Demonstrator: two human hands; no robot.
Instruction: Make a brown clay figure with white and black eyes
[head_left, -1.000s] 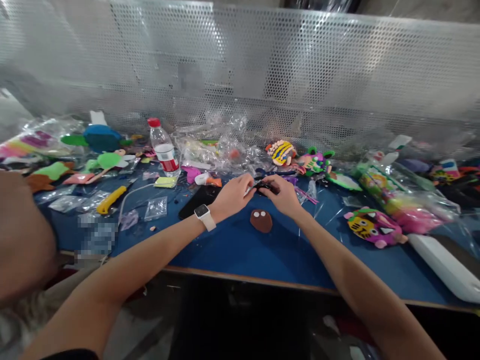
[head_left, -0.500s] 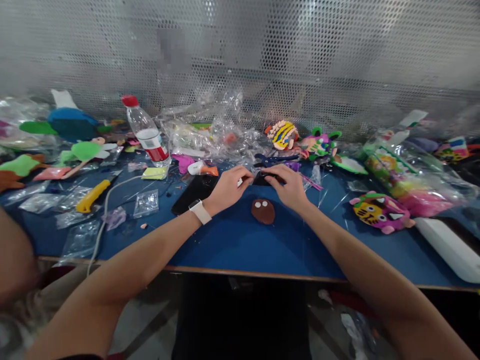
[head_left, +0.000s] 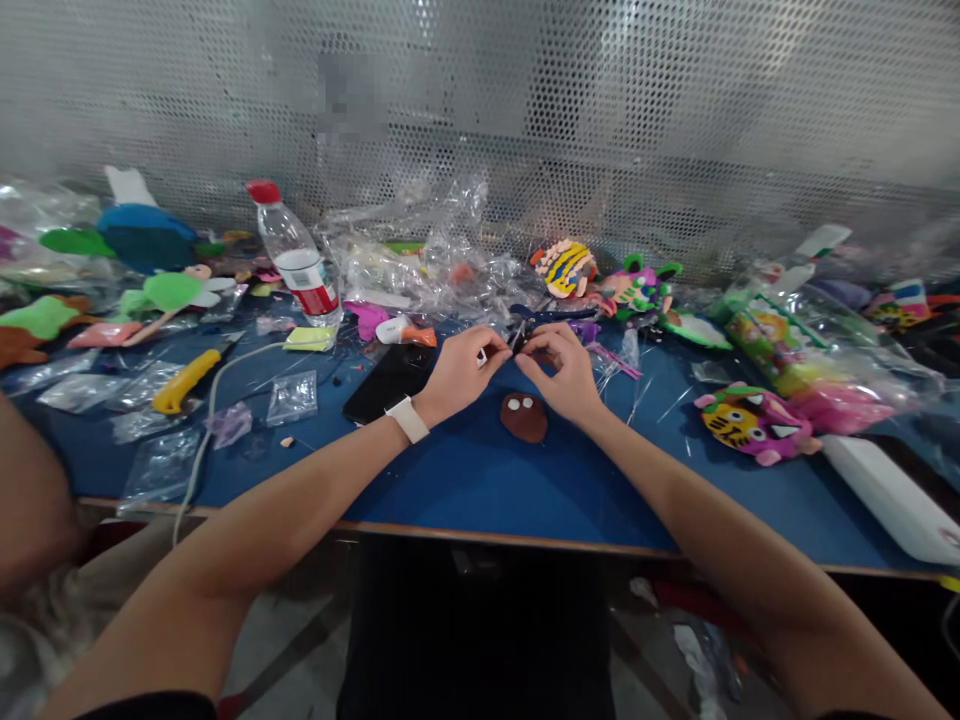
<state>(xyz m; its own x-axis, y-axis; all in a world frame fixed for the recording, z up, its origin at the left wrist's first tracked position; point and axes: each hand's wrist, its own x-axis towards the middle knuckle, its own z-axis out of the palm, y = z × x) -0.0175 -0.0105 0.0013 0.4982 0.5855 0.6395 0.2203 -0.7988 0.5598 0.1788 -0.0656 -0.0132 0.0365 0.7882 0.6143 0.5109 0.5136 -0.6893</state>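
"So, what is largest here?"
"A blue table [head_left: 487,490], with a red-capped bottle [head_left: 298,262] standing far left."
"And the hands?"
"The left hand [head_left: 463,368] and right hand [head_left: 564,372] meet mid-table, thumb and fingertips of each pressed into a pinch."
"What lies near them?"
"A brown oval [head_left: 525,423] with two white dots [head_left: 514,404], just nearer."
"And pinched?"
"A small dark piece [head_left: 518,337], between both hands' fingertips, its exact shape too small to tell."
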